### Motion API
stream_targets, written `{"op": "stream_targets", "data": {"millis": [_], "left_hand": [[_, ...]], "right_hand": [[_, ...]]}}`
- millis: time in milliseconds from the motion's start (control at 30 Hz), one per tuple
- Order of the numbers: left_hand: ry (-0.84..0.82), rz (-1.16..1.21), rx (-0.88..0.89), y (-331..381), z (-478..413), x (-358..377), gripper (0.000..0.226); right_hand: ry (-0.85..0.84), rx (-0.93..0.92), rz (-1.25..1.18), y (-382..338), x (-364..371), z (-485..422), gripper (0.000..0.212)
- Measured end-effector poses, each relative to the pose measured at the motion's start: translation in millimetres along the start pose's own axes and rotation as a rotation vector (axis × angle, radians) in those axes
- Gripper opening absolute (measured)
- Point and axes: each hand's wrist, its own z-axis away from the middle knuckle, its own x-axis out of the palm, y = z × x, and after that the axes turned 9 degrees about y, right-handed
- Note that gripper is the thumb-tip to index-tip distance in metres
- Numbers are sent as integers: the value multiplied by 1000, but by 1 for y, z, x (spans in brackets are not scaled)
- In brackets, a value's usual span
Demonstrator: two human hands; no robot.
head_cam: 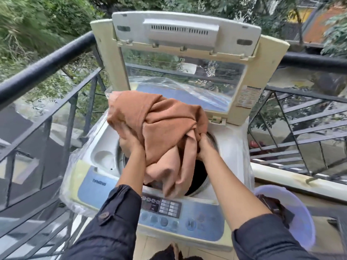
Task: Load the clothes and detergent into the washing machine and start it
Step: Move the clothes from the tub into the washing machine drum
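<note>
Over round dark drum [198, 177]: creased rust-orange cloth [159, 124], left hand [129, 142] and right hand [203, 147] clenched in it; lilac plastic tub [304, 218] beside.

Washing machine [231, 145], basin [300, 222] on balcony floor [327, 247]

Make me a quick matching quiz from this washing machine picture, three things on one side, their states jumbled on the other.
Things:
1. lid
2. orange garment
3. lavender basin

States:
A. holds dark clothes
B. raised open
C. gripped by left hand and right hand over the drum

Pairs: 1-B, 2-C, 3-A
</note>
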Motion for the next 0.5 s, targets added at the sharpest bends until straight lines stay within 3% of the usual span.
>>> {"op": "stream_targets", "data": {"millis": [67,100,133,300,500], "left_hand": [[-27,65,-4,-10,-4,3,66],[-60,63,-32,-19,-9,8,61],[-97,42,-55,-27,-11,13,57],[-139,-23,-177,-54,-2,17,49],[-175,-82,-150,-59,18,33,29]], "right_hand": [[-3,20,-14,9,-1,-12,56],[-4,-5,-27,12,-2,-21,57],[22,-41,-13,17,-5,-33,54],[34,201,119,9,-8,12,57],[-11,194,126,6,-25,14,50]]}}
